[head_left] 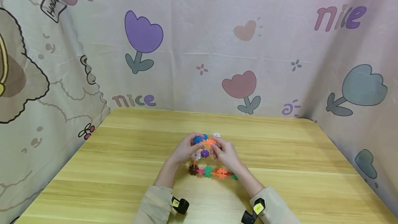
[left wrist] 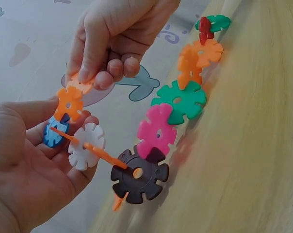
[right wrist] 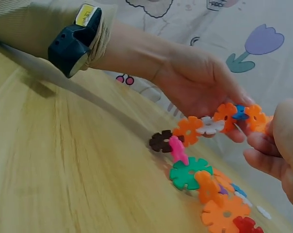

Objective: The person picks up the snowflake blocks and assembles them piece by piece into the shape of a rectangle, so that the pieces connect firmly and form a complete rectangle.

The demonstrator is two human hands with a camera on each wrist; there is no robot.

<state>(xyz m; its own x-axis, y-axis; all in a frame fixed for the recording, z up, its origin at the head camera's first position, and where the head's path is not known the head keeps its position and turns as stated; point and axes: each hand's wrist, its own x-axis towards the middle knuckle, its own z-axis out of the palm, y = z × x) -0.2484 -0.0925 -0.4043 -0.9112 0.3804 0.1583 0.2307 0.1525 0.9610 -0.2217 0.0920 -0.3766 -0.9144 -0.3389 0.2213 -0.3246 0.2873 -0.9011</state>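
Observation:
A chain of notched snowflake building discs lies partly on the table, its upper end raised between both hands. My left hand holds that end around a blue disc, thumb beside an orange disc. Facing it, my right hand pinches another orange disc between thumb and fingers, partly hidden by them. Below the left hand, a white disc and orange connecting discs lead down to a dark brown disc. From there run a pink disc, a green disc and more orange discs.
The wooden table spans the front. Beyond the hands are a purple disc and a white disc. A printed cloth hangs behind the table and on both sides. Black cameras sit at both wrists.

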